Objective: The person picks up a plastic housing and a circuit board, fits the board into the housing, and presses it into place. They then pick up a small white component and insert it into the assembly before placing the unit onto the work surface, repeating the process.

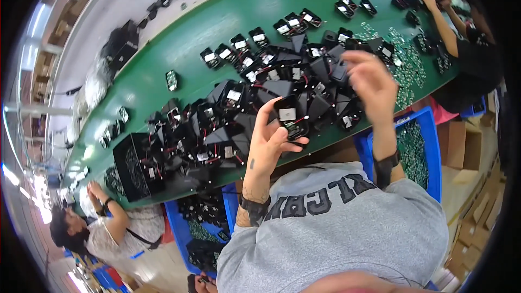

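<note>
My left hand (267, 142) grips a small black plastic housing (297, 131), tilted so its inside faces up. A silvery-white block and a green circuit board show inside the housing. To the right, my right hand (373, 82) is lifted over the edge of the heap, its fingers smeared by motion. Whether anything is between those fingers I cannot make out. Beneath and beyond both hands spreads a heap of similar black housings (233, 95) with red wires and white blocks. Loose green circuit boards (410, 70) lie to the right of my right hand.
The long green table (146, 84) curves across the view. Blue bins (432, 146) with boards and black parts stand by its near edge. A black box (122, 158) sits at left. A person (108, 220) works at far left, another's arms (446, 30) at far right. Cardboard boxes (461, 146) stand behind.
</note>
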The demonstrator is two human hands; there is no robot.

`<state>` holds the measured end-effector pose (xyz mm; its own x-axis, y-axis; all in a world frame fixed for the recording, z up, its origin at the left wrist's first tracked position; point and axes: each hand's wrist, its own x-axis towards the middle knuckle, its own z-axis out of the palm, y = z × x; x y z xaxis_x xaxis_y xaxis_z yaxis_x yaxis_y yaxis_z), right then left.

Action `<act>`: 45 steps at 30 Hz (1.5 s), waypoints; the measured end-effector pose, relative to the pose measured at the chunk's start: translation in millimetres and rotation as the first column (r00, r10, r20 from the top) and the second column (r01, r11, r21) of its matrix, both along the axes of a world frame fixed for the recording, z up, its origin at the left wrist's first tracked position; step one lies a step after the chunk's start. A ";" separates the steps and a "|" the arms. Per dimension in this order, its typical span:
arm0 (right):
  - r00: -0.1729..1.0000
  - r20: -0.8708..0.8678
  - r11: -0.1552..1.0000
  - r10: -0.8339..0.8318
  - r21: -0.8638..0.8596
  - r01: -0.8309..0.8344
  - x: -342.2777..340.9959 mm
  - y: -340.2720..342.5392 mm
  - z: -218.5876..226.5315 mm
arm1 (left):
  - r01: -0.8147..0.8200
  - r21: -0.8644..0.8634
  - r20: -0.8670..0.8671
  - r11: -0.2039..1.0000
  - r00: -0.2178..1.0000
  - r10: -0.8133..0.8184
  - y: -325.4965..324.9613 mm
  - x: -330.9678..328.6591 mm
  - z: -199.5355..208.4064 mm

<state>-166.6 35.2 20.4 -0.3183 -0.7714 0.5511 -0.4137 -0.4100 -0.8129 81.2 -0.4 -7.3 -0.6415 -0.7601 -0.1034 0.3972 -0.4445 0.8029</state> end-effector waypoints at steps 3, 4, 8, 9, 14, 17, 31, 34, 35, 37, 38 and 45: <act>0.849 -0.106 0.851 -0.517 0.047 0.524 -108.4 17.2 -22.8 | -0.028 0.013 0.029 1.000 0.999 0.028 -0.2 -9.4 5.1; 0.749 -0.239 0.760 -0.617 0.066 0.647 -139.4 21.6 -35.7 | -0.047 0.008 0.048 0.999 0.998 0.047 -1.3 -7.3 4.0; 0.626 -0.599 0.706 -0.499 0.139 0.695 -223.6 34.0 -115.4 | -0.063 0.015 0.037 0.998 0.997 0.062 -10.7 -5.8 -2.9; 0.621 -0.640 0.719 -0.452 0.151 0.679 -232.4 35.2 -128.7 | -0.071 0.015 0.031 0.997 0.997 0.071 -11.2 -6.1 -5.6; 0.653 -0.606 0.626 -0.454 0.304 0.718 -229.0 24.8 -114.3 | -0.066 -0.002 0.089 0.998 0.994 0.066 -13.1 -9.1 -0.3; 0.691 -0.524 0.692 -0.499 0.239 0.681 -245.2 20.9 -105.9 | -0.074 0.013 0.090 0.997 0.993 0.072 -14.0 -11.2 -0.3; 0.661 -0.633 0.597 -0.402 0.366 0.714 -278.6 -26.1 -94.6 | -0.141 0.022 0.137 0.990 0.981 0.137 -10.0 -4.8 2.9; 0.647 -0.663 0.496 -0.377 0.445 0.745 -272.9 -18.5 -80.3 | -0.118 -0.022 0.164 0.993 0.979 0.120 -16.8 -7.5 14.0; 0.583 -0.724 0.510 -0.370 0.366 0.779 -291.0 -16.0 -94.5 | -0.161 -0.066 0.190 0.985 0.967 0.170 -16.7 -11.0 16.6; 0.597 -0.686 0.552 -0.416 0.331 0.765 -303.0 -16.7 -92.4 | -0.211 -0.077 0.170 0.974 0.960 0.222 -17.1 -5.9 15.4; 0.555 -0.643 0.512 -0.528 0.281 0.812 -294.2 -12.4 -74.7 | -0.232 -0.052 0.153 0.971 0.959 0.237 -17.9 -2.2 17.1; 0.960 0.067 0.956 0.271 -0.138 -0.260 -39.6 -11.6 -7.7 | -0.270 -0.068 0.075 0.961 0.959 0.275 -16.3 -3.1 15.1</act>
